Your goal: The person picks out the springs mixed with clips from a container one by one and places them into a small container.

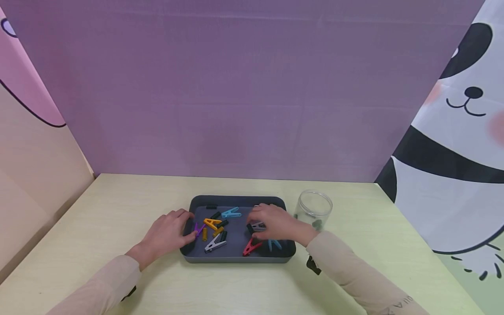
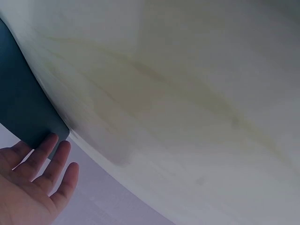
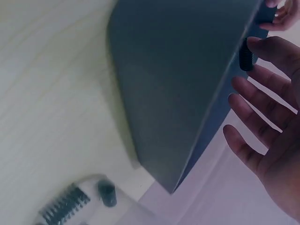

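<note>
A shallow dark grey tray (image 1: 240, 259) holds clothespins and ribbed coil springs. My right hand (image 1: 277, 221) is over its right half, and the right wrist view shows thumb and index finger pinching a black spring (image 3: 245, 55). Near that hand lie a grey clothespin (image 1: 257, 226), a red clothespin (image 1: 251, 247) and a blue clothespin (image 1: 274, 245). At the tray's left rim rests my left hand (image 1: 167, 232), fingers loosely extended against the tray (image 2: 28, 98) in the left wrist view. Beside its thumb is a purple clothespin (image 1: 199, 229).
An uncovered clear jar (image 1: 314, 205) stands right of the tray, with dark springs (image 3: 65, 204) inside. Orange (image 1: 212, 223), light blue (image 1: 231, 213) and pale grey clothespins (image 1: 215, 243) lie among yellow springs (image 1: 218, 232) in the tray. A purple cloth (image 1: 236, 87) hangs behind the table.
</note>
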`<state>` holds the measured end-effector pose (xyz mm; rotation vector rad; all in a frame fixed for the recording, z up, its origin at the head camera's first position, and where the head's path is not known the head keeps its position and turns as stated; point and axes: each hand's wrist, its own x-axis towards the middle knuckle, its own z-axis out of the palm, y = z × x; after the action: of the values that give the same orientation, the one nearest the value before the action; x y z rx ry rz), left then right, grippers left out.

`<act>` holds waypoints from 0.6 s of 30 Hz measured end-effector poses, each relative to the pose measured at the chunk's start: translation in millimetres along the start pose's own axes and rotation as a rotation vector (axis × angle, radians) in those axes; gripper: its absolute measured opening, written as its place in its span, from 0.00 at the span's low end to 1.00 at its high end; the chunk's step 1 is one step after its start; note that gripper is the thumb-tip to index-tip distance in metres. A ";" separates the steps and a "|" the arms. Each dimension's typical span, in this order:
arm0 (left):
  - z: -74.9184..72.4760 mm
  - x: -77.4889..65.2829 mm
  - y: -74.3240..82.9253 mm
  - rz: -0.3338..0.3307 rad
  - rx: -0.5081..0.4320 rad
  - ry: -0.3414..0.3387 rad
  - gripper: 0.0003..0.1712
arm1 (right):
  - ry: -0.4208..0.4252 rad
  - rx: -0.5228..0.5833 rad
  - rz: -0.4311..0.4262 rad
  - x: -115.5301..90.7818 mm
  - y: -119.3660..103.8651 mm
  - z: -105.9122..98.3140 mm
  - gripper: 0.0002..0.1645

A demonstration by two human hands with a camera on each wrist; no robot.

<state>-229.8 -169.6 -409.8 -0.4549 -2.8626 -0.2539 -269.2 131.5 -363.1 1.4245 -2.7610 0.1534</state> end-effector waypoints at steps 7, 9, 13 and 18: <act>-0.4 0.1 0.6 -0.001 0.007 0.002 0.28 | 0.038 -0.007 0.051 -8.0 8.9 -9.8 0.18; -0.3 0.1 0.6 0.002 0.009 0.006 0.28 | 0.046 -0.015 0.067 -10.3 11.6 -12.4 0.19; 0.1 0.1 0.2 0.006 0.014 0.011 0.28 | 0.062 -0.012 0.094 -14.7 16.9 -18.7 0.19; 0.6 -0.1 -0.2 0.012 0.019 0.018 0.28 | 0.083 0.014 0.127 -20.5 22.2 -28.5 0.19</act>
<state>-229.9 -169.7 -410.4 -0.4634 -2.8411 -0.2269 -276.0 163.9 -337.8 1.2164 -2.7878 0.2302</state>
